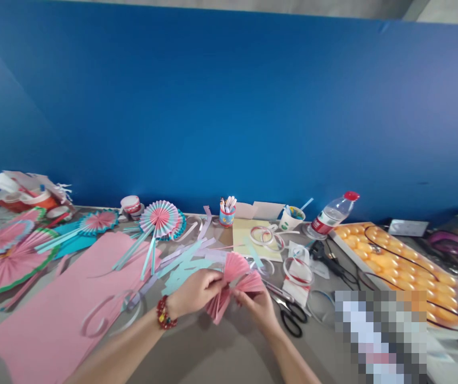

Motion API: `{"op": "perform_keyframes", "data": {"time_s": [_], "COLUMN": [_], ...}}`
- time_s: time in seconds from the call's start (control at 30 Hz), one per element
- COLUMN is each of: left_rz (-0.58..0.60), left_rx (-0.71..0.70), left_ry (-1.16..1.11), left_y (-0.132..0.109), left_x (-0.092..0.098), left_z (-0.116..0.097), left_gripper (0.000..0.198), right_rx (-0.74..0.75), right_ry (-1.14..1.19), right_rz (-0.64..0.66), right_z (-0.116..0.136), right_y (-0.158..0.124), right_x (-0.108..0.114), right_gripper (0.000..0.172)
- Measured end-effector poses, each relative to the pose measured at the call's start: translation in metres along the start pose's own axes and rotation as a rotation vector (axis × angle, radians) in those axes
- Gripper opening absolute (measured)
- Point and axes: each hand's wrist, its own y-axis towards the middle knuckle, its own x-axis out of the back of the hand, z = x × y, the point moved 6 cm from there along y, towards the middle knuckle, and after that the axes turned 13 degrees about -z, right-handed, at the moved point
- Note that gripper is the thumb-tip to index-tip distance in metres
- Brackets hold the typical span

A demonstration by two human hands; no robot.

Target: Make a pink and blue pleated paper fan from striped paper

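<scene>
My left hand [197,292], with a red beaded bracelet [166,312] at the wrist, pinches the left part of a pleated pink paper fan [235,266]. On the fan's other side, my right hand [257,306] holds its folds between thumb and fingers. The pleats spread above and below my fingers, and the fan's middle is partly covered by them. Just right of my right hand lie black-handled scissors [291,314]. Pale blue paper strips [186,269] are behind my left hand.
Large pink paper [64,304] lies at left, beside finished paper fans [159,218]. A pen cup [227,216], white tape rolls [298,271], a bottle [332,216], a glue gun [327,258] and a tray of yellow-orange balloon-like rounds [392,261] stand behind and right.
</scene>
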Motion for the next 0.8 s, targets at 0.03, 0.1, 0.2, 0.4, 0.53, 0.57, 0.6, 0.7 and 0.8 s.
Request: {"op": "perform_keyframes", "data": {"time_s": [0.03, 0.1, 0.2, 0.4, 0.53, 0.57, 0.6, 0.7, 0.8], "left_rz": [-0.001, 0.010, -0.032, 0.074, 0.130, 0.147, 0.160, 0.164, 0.095], "left_rx": [0.004, -0.010, -0.029, -0.088, -0.124, -0.126, -0.124, -0.115, -0.115], "left_ry": [0.010, 0.056, 0.169, 0.199, 0.101, 0.070, 0.043, 0.028, 0.128], "left_y": [0.001, 0.003, 0.004, 0.000, -0.002, -0.002, -0.003, -0.006, -0.009], "left_x": [0.005, 0.013, 0.021, -0.001, -0.004, -0.004, -0.004, -0.006, -0.009], "left_z": [0.001, 0.002, 0.003, -0.008, -0.014, -0.014, -0.014, -0.012, -0.012], "left_gripper": [0.031, 0.031, 0.029, 0.029, 0.028, 0.029, 0.031, 0.036, 0.033], "right_rx": [-0.003, -0.011, -0.042, 0.004, 0.032, 0.036, 0.041, 0.054, 0.074], "right_ry": [0.001, 0.005, 0.023, 0.013, 0.003, 0.002, -0.003, -0.029, -0.065], "right_rz": [0.013, 0.046, 0.153, 0.097, 0.002, -0.010, -0.022, -0.044, -0.057], "right_z": [0.000, 0.000, 0.003, 0.009, 0.005, 0.005, 0.006, 0.009, 0.013], "right_y": [0.000, -0.002, -0.009, -0.012, -0.008, -0.007, -0.007, -0.008, -0.008], "right_x": [0.001, 0.001, -0.005, -0.011, -0.007, -0.006, -0.005, -0.004, -0.004], "right_gripper": [0.040, 0.040, 0.038, 0.039, 0.041, 0.041, 0.040, 0.040, 0.039]}}
